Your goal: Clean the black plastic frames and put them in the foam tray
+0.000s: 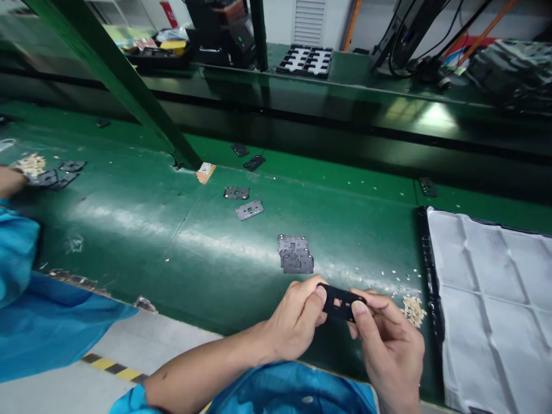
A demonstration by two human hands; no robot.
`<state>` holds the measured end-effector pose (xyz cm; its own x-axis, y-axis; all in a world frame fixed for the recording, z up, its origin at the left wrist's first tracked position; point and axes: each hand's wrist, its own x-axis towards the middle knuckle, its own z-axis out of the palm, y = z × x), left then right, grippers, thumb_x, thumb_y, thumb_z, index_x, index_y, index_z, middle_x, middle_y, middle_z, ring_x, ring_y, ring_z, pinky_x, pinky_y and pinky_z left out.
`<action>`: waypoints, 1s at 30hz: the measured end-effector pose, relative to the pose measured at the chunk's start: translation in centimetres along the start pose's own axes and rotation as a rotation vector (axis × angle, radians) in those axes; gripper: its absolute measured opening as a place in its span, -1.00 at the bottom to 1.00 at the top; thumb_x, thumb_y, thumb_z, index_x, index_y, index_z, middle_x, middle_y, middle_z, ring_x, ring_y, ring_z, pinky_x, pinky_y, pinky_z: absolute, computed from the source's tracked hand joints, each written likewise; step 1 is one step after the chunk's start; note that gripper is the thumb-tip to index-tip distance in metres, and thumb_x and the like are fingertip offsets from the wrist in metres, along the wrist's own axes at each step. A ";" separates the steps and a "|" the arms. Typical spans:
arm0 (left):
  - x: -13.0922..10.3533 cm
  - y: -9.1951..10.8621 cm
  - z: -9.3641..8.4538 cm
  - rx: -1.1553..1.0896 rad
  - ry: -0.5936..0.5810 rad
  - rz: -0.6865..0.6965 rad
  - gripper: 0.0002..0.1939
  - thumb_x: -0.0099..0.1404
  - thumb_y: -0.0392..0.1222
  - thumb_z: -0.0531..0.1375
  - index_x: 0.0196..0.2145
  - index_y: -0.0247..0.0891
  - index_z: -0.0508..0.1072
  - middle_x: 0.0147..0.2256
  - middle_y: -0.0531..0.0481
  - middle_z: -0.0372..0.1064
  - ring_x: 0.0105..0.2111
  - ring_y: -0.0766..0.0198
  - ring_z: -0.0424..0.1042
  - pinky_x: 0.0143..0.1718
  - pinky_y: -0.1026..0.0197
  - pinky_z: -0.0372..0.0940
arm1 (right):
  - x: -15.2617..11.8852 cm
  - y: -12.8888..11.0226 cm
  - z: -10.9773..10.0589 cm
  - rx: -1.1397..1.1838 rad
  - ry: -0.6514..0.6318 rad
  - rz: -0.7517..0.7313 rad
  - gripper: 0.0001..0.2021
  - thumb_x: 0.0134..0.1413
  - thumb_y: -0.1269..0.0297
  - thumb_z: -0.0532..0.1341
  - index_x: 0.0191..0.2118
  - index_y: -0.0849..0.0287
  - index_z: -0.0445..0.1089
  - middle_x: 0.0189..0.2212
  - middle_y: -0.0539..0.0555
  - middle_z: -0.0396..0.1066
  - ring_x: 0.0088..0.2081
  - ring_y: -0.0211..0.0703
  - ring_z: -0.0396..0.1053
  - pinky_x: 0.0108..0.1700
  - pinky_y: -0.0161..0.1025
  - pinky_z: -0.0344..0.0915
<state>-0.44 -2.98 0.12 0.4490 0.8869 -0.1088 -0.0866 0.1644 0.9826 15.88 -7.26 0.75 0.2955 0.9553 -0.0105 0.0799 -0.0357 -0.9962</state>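
Observation:
A black plastic plate [346, 311] with small cut-outs is held between both my hands, over the front edge of the green bench. My left hand [297, 319] pinches its left end, thumb on top. At the other end, my right hand [386, 339] grips the plate with thumb on top and fingers beneath. Just beyond my left hand lies a small overlapping stack of similar dark plates [297, 256]. Beside my right hand is a heap of tiny pale pieces [413, 311], with more of them scattered behind it.
A black tray lined with white sheeting [495, 299] fills the right side. Loose plates [249, 210] lie farther back. A green post [129, 86] slants down to the bench. At left, a co-worker's blue sleeve [17, 253] and hand are near another pale heap [32, 164].

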 end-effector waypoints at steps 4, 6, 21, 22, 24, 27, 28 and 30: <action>0.0 0.2 0.3 -0.054 0.030 -0.023 -0.59 0.62 0.04 -0.09 -0.36 -0.21 0.22 -0.60 0.21 0.04 -0.65 0.43 -0.04 -0.61 0.32 -0.08 | -0.3 -0.2 0.1 -0.019 0.007 -0.029 -0.91 0.30 0.32 0.37 -0.12 0.08 0.63 -0.38 -0.01 0.48 -0.57 -0.37 0.41 -0.52 -0.45 0.42; -0.1 0.1 0.4 -0.067 0.053 -0.037 -0.59 0.61 0.01 -0.07 -0.39 -0.20 0.20 -0.60 0.21 0.03 -0.64 0.44 -0.04 -0.61 0.34 -0.08 | -0.4 -0.3 0.2 -0.040 -0.016 -0.083 -0.90 0.31 0.35 0.35 -0.11 0.07 0.62 -0.37 -0.01 0.48 -0.57 -0.36 0.40 -0.53 -0.44 0.41; -0.4 0.5 1.4 -0.375 0.148 -0.289 -0.68 0.51 -0.11 -0.05 -0.44 -0.17 0.15 -0.66 0.26 -0.03 -0.66 0.44 -0.15 -0.63 0.36 -0.14 | -0.4 0.2 -0.5 -0.081 -0.110 -0.017 -0.87 0.33 0.32 0.35 -0.06 0.10 0.61 -0.41 0.02 0.52 -0.58 -0.31 0.40 -0.54 -0.38 0.40; -0.6 0.6 1.3 -0.371 0.122 -0.283 -0.69 0.52 -0.12 -0.06 -0.42 -0.18 0.18 -0.66 0.25 -0.02 -0.65 0.44 -0.14 -0.62 0.36 -0.12 | -0.2 0.2 -0.7 -0.042 -0.122 0.052 -0.88 0.32 0.27 0.36 -0.07 0.11 0.61 -0.47 0.00 0.49 -0.59 -0.31 0.39 -0.54 -0.39 0.38; -1.0 0.8 1.1 -0.346 0.092 -0.268 -0.72 0.53 -0.15 -0.06 -0.37 -0.20 0.25 -0.65 0.24 0.02 -0.64 0.43 -0.09 -0.59 0.36 -0.06 | 0.2 0.4 -1.1 0.041 -0.147 0.160 -0.84 0.31 0.20 0.39 -0.09 0.12 0.61 -0.55 -0.01 0.45 -0.60 -0.30 0.38 -0.54 -0.40 0.35; -1.3 0.9 0.8 -0.318 0.084 -0.263 -0.73 0.53 -0.18 -0.06 -0.32 -0.23 0.30 -0.65 0.24 0.03 -0.62 0.42 -0.06 -0.57 0.37 -0.02 | 0.4 1.1 -1.5 0.127 -0.160 0.234 -0.80 0.28 0.15 0.42 -0.09 0.14 0.62 -0.51 0.03 0.48 -0.59 -0.31 0.35 -0.53 -0.40 0.32; -1.3 0.9 0.8 -0.310 0.084 -0.266 -0.73 0.54 -0.18 -0.06 -0.32 -0.23 0.30 -0.65 0.24 0.02 -0.62 0.42 -0.06 -0.57 0.37 -0.03 | 0.4 1.2 -1.6 0.134 -0.165 0.240 -0.79 0.27 0.15 0.42 -0.08 0.14 0.62 -0.49 0.04 0.49 -0.59 -0.32 0.35 -0.53 -0.40 0.32; -1.2 0.9 0.7 -0.291 0.091 -0.277 -0.71 0.55 -0.16 -0.07 -0.35 -0.22 0.27 -0.64 0.23 0.02 -0.62 0.43 -0.07 -0.57 0.37 -0.05 | 0.2 1.3 -1.6 0.117 -0.176 0.234 -0.79 0.28 0.16 0.41 -0.06 0.13 0.61 -0.47 0.04 0.49 -0.58 -0.32 0.36 -0.52 -0.40 0.32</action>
<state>-0.43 -4.25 1.26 0.4116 0.8241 -0.3891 -0.2274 0.5063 0.8318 17.56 -7.53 -0.37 0.1228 0.9615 -0.2459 -0.0838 -0.2368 -0.9679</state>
